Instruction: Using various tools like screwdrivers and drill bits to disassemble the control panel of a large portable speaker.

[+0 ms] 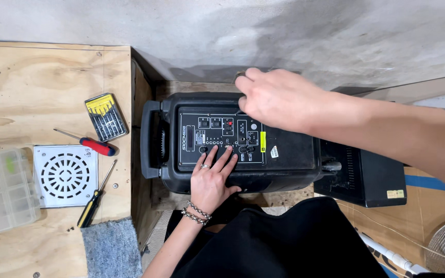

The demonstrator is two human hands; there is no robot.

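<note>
Left hand [211,180] flat, fingers spread on speaker [233,139] panel; right hand [276,98] grips its far edge. Screwdrivers [91,145], grille [66,175] left on plywood worktop [37,77]; concrete wall beyond.

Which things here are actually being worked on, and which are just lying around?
In hand: black portable speaker, left hand flat on its control panel, right hand at its far edge.

Lying about: red screwdriver, yellow-black screwdriver, bit set, white grille, clear organiser box, grey cloth.
</note>
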